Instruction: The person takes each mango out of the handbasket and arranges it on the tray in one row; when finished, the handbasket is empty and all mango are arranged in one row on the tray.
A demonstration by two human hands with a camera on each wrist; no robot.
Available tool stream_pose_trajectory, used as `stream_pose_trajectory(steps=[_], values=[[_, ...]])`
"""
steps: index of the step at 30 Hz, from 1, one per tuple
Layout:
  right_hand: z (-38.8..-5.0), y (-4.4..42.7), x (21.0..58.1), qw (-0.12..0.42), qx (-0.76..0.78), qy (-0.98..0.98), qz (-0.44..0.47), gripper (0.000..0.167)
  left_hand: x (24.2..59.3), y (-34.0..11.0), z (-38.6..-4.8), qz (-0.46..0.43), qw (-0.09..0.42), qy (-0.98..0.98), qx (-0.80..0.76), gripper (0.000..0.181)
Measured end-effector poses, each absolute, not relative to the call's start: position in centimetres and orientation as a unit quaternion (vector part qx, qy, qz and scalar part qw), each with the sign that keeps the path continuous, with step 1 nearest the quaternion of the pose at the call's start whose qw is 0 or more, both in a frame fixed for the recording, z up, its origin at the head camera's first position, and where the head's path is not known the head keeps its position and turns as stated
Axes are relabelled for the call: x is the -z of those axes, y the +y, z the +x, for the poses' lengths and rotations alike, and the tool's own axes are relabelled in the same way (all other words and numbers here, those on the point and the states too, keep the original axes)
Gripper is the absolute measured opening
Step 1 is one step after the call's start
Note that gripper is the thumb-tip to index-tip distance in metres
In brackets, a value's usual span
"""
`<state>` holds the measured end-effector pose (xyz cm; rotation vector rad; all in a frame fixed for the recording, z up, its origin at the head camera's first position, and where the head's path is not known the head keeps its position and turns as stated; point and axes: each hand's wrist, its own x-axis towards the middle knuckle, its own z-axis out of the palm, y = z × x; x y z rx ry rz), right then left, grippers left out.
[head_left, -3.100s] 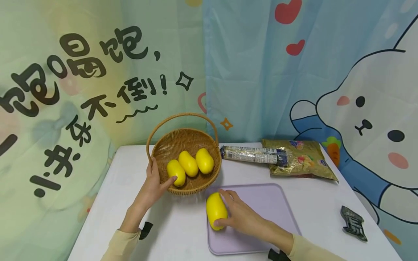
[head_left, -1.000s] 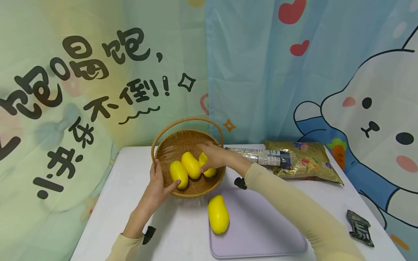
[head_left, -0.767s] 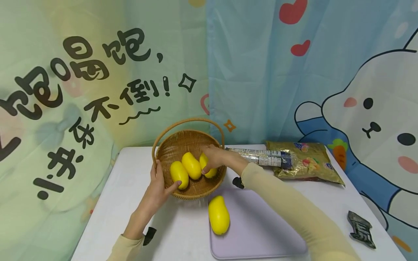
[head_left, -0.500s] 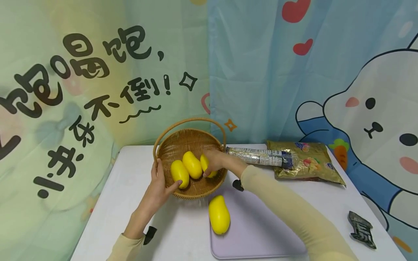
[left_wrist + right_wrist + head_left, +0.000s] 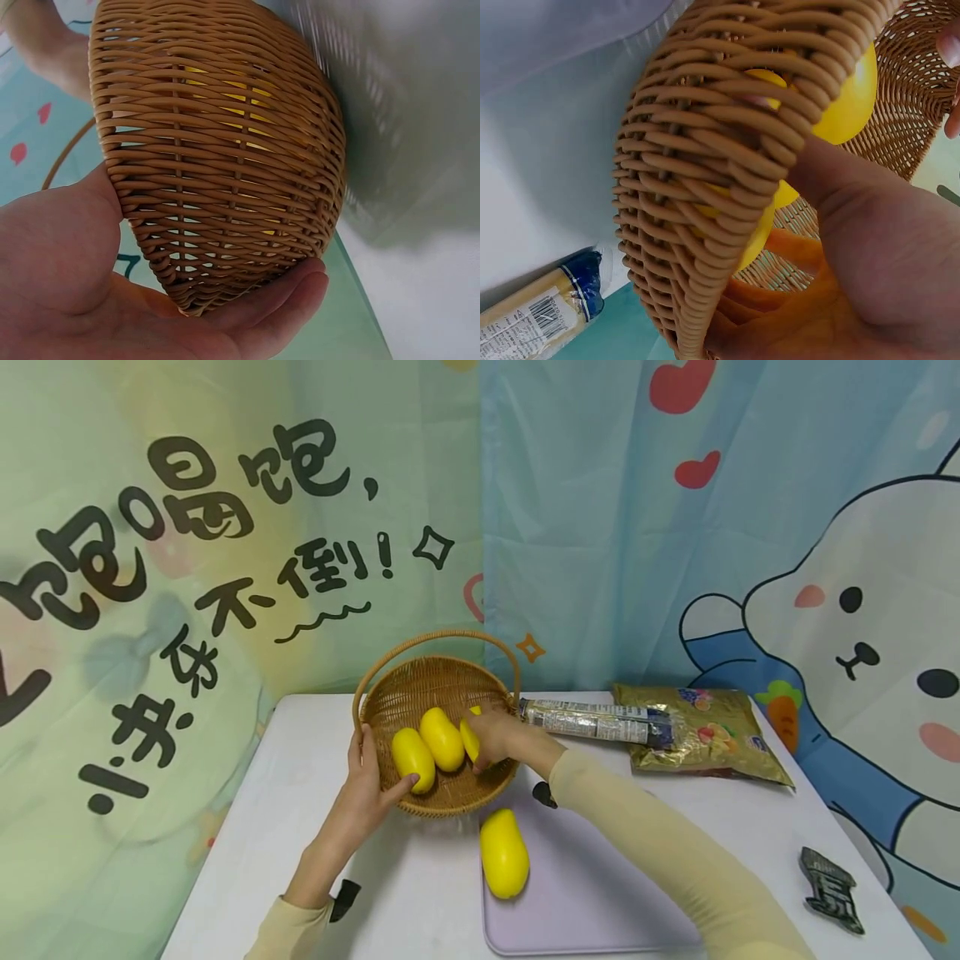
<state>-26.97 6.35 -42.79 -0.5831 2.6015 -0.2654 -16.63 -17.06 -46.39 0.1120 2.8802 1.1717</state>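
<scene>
Your left hand (image 5: pixel 363 789) gripped the basket (image 5: pixel 401 689) by its rim (image 5: pixel 442 812); inside, your right hand (image 5: pixel 498 735) held a mango (image 5: pixel 470 739); left of this grip, another mango (image 5: pixel 442 740) narrowed the room.

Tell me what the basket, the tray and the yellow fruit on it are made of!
The basket looks like rattan, or maybe plastic cane: brown, slightly glossy strands woven with gaps. The tray seems to be plastic: even pale purple, mostly matte, rounded corners. The yellow fruit looks smooth and a little shiny, with a pale highlight; it could be plastic or real, I can't tell.
</scene>
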Motion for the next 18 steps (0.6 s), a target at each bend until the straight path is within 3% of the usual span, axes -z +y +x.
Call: stream_pose_trajectory(steps=[18], values=[[-26.94,7.08,42.15,0.2,0.143,0.937,-0.249,0.103,46.22,-17.05,-16.67,0.034,0.024,0.922,-0.385,0.109]])
